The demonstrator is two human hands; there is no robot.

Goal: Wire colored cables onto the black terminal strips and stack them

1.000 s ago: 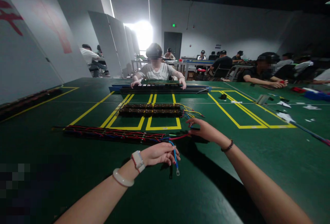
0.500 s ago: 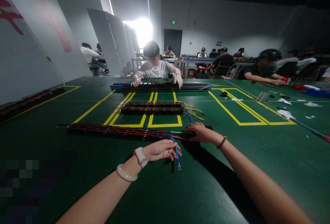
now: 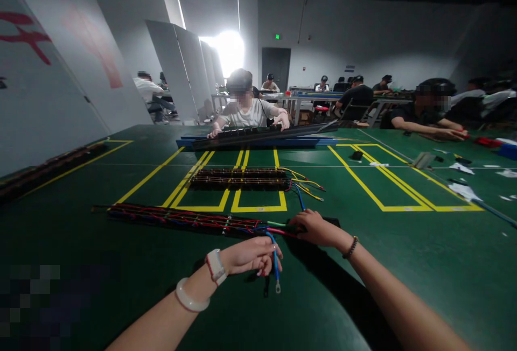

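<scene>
A long black wire harness (image 3: pixel 189 220), with red, blue and green wires laced along it, lies across the near part of the table. From its right end hangs a blue cable (image 3: pixel 276 267) with a ring terminal at its tip. My left hand (image 3: pixel 252 255) has its fingers curled about this cable. Green and red cables (image 3: pixel 278 229) run from the same end into my right hand (image 3: pixel 317 227), whose fingers are closed over them. Beneath that hand lies a dark flat piece (image 3: pixel 333 223), mostly covered. Behind it are two shorter harnesses (image 3: pixel 242 180) with yellow leads.
Yellow tape outlines (image 3: pixel 407 209) mark the green table (image 3: pixel 404 286). Across it, a co-worker (image 3: pixel 250 111) handles a long black rail (image 3: pixel 258 134) above blue rails (image 3: pixel 323 143). Paper scraps (image 3: pixel 464 189) lie at right; another harness (image 3: pixel 52 168) lies at far left.
The co-worker's black rail has tilted, its right end now raised off the blue rails. My view has shifted slightly; both my hands keep about the same place on the cables.
</scene>
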